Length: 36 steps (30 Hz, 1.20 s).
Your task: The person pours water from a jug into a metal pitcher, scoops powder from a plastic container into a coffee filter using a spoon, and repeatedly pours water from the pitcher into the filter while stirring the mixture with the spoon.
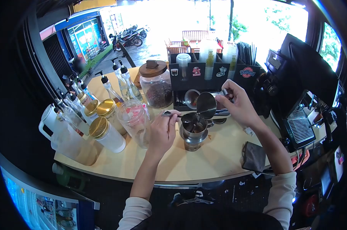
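My right hand [235, 100] grips the handle of a small metal pitcher [207, 105], which is tipped to the left over a metal drip filter [194, 128]. The filter stands on a short glass [192, 145] on the counter, with dark contents inside. My left hand [165, 128] is closed on a spoon [169, 114], whose far end reaches toward the filter's opening. Just left of that hand stands a tall clear plastic cup [134, 120] with a red and white print. Any stream from the pitcher is too small to make out.
Gold-lidded jars [107, 134], a clear jug [73, 142] and several pump bottles [110, 88] crowd the left. Behind are a wooden-lidded jar [157, 88] and a black cup organiser [196, 71]. A dark cloth [254, 156] and an espresso machine [300, 122] are at right.
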### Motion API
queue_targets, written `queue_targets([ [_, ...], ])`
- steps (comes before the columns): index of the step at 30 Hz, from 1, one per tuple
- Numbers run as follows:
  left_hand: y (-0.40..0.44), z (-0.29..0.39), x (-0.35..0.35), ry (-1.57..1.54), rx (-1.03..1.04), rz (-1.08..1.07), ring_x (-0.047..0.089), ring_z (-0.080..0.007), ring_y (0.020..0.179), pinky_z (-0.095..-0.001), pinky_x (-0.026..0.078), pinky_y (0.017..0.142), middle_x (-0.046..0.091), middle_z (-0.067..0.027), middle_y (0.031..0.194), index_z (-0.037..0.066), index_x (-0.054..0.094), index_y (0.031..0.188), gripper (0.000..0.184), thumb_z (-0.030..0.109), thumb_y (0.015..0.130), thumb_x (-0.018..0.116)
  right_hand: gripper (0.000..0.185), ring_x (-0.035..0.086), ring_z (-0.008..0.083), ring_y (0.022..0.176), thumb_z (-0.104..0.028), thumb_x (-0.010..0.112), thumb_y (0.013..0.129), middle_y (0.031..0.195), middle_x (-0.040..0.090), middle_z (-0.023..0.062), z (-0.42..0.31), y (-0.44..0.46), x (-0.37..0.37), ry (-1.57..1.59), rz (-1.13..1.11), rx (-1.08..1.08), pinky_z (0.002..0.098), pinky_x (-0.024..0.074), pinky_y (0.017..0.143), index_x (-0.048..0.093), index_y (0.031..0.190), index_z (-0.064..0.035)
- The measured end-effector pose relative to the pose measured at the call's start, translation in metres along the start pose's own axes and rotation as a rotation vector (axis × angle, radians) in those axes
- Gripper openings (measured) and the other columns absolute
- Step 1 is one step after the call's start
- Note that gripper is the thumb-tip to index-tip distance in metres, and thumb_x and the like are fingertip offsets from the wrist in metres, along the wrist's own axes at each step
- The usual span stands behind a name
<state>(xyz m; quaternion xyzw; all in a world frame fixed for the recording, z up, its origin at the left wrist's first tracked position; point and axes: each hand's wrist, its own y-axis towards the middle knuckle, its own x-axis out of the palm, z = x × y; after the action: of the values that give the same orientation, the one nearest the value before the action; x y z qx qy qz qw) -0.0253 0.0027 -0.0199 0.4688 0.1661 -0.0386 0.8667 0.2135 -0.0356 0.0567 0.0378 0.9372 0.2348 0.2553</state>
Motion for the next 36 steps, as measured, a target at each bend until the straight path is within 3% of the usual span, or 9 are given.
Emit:
queue_targets([
  [3,0.001,0.002,-0.004,0.034,-0.011,-0.004,0.063,-0.0154,0.069,-0.0271,0.049,0.063,0.063,-0.0096,0.082,-0.003,0.06,0.095,0.018,0.008,0.095,0.046,0.023,0.029,0.0026,0.067,-0.008,0.062,0.086,0.071,0.03,-0.0047,0.001,0.0,0.001,-0.07,0.0,-0.066,0.0182,0.034,0.057,0.04,0.082,-0.0054],
  [5,0.001,0.004,-0.005,0.045,-0.01,0.001,0.063,-0.0156,0.069,-0.0273,0.049,0.063,0.063,-0.0095,0.083,-0.003,0.06,0.095,0.018,0.008,0.095,0.046,0.025,0.03,0.0063,0.062,-0.007,0.064,0.084,0.066,0.033,-0.0018,0.002,0.001,0.004,0.008,0.046,-0.06,0.0233,0.0321,0.054,0.039,0.08,-0.0032],
  [9,0.0,0.005,-0.005,0.023,-0.009,0.035,0.064,-0.0182,0.068,-0.0299,0.05,0.06,0.062,-0.0097,0.081,0.0,0.06,0.093,0.011,0.005,0.092,0.05,0.024,0.031,0.0057,0.062,-0.006,0.064,0.084,0.066,0.034,-0.0016,0.003,0.004,0.008,-0.002,0.055,-0.074,0.0232,0.0347,0.054,0.04,0.08,-0.0026],
  [12,0.0,0.006,-0.006,0.032,-0.007,0.036,0.064,-0.0179,0.068,-0.0296,0.05,0.06,0.062,-0.0098,0.081,0.0,0.06,0.092,0.011,0.006,0.092,0.05,0.024,0.033,0.0051,0.062,-0.006,0.064,0.084,0.066,0.034,-0.0014,-0.002,0.006,0.011,0.147,0.061,0.008,0.0228,0.0375,0.054,0.041,0.081,-0.0018],
  [23,0.001,0.009,-0.01,0.068,0.006,0.026,0.063,-0.0183,0.067,-0.0302,0.049,0.059,0.061,-0.0089,0.077,0.0,0.061,0.092,0.012,0.008,0.092,0.051,0.021,0.033,0.0053,0.061,-0.006,0.063,0.085,0.065,0.035,-0.001,-0.005,0.009,0.009,-0.086,0.116,-0.101,0.0235,0.037,0.053,0.043,0.082,-0.0002],
  [27,0.002,0.009,-0.009,0.071,0.023,0.037,0.063,-0.0184,0.067,-0.0305,0.048,0.059,0.061,-0.0084,0.076,0.001,0.061,0.092,0.012,0.007,0.092,0.051,0.021,0.033,0.0062,0.06,-0.006,0.063,0.084,0.064,0.035,-0.0005,-0.006,0.007,0.006,-0.002,0.117,-0.029,0.0244,0.0355,0.053,0.043,0.082,-0.0003],
  [36,0.002,0.009,-0.006,0.057,0.002,0.036,0.063,-0.0181,0.068,-0.0309,0.047,0.06,0.062,-0.0081,0.077,0.001,0.061,0.091,0.011,0.007,0.092,0.051,0.022,0.033,0.007,0.061,-0.007,0.064,0.084,0.066,0.034,-0.0004,-0.003,0.0,-0.008,-0.147,0.144,-0.119,0.0246,0.0347,0.052,0.042,0.083,-0.0009],
])
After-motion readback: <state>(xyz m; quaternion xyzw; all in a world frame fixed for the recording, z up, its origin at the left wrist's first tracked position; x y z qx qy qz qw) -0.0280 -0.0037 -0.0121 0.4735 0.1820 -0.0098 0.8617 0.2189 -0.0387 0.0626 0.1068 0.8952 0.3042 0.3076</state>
